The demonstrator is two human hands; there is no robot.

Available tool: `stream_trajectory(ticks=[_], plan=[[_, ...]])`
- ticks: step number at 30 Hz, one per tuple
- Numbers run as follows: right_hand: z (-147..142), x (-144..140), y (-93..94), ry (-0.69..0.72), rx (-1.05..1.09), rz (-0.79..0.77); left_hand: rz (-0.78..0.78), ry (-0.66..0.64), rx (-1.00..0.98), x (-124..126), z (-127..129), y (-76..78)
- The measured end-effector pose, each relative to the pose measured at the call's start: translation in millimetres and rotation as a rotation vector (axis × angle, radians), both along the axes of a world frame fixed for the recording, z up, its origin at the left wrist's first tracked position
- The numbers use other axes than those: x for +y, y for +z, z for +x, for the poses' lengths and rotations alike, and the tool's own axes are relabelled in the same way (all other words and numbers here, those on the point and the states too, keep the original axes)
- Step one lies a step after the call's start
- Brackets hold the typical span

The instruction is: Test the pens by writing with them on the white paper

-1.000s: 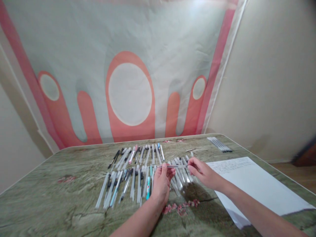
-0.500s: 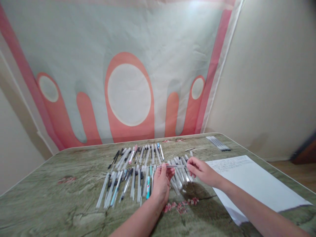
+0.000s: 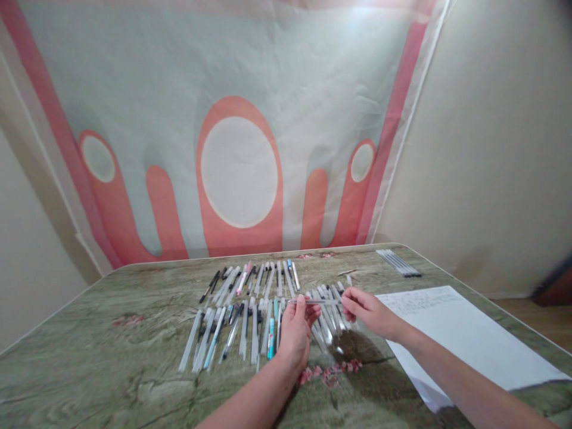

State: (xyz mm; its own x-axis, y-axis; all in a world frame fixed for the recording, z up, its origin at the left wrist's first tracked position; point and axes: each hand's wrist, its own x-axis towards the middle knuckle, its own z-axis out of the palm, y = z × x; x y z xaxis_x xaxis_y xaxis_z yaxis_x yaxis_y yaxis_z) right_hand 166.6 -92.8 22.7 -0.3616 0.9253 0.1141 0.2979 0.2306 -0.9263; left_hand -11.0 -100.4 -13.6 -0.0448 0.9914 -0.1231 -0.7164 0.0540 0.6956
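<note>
A slim, translucent pen-like stick (image 3: pixel 329 302) is held level above the pens, one end at each hand. My left hand (image 3: pixel 296 329) is closed, with the thumb over the stick's left end. The fingers of my right hand (image 3: pixel 364 308) pinch its right end. Whether it is a whole pen or a refill is too small to tell. Below and beyond the hands lies a group of clear pens (image 3: pixel 325 333), partly covered by them. A teal pen (image 3: pixel 270 339) lies just left of my left wrist, at the end of a front row of mostly clear pens (image 3: pixel 254 336).
Behind the front row lies a back row of pens (image 3: pixel 231 285), some black, pink or blue. A white sheet with handwriting (image 3: pixel 469 339) lies to the right, under my right forearm. Several clear pens (image 3: pixel 397 263) lie side by side at the far right of the wood-patterned table (image 3: pixel 111 363).
The view has shifted slightly, so everything appears a little to the right. Both hands keep nearly the same pose around the stick.
</note>
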Motion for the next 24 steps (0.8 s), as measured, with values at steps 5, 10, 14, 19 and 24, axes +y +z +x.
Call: stream_trajectory(ticks=[5, 10, 14, 19, 24], plan=[[-4.9, 1.4, -11.2, -0.002, -0.010, -0.058, 0.022, 0.009, 0.024, -0.8, 0.0, -1.2], [-5.5, 2.4, -12.0, 0.011, 0.052, -0.089, 0.012, 0.007, 0.015, -1.0, 0.1, -0.9], [-5.2, 1.0, -8.6, -0.010, 0.003, 0.008, 0.027, 0.011, 0.036, 0.6, -0.1, -1.7], [-8.9, -1.0, -10.4, -0.010, 0.151, -0.172, 0.059, 0.006, 0.072, 1.9, -1.3, 0.2], [-13.7, -6.5, -6.2, 0.039, 0.353, -0.320, 0.061, -0.021, 0.007, 0.7, -2.5, 6.4]])
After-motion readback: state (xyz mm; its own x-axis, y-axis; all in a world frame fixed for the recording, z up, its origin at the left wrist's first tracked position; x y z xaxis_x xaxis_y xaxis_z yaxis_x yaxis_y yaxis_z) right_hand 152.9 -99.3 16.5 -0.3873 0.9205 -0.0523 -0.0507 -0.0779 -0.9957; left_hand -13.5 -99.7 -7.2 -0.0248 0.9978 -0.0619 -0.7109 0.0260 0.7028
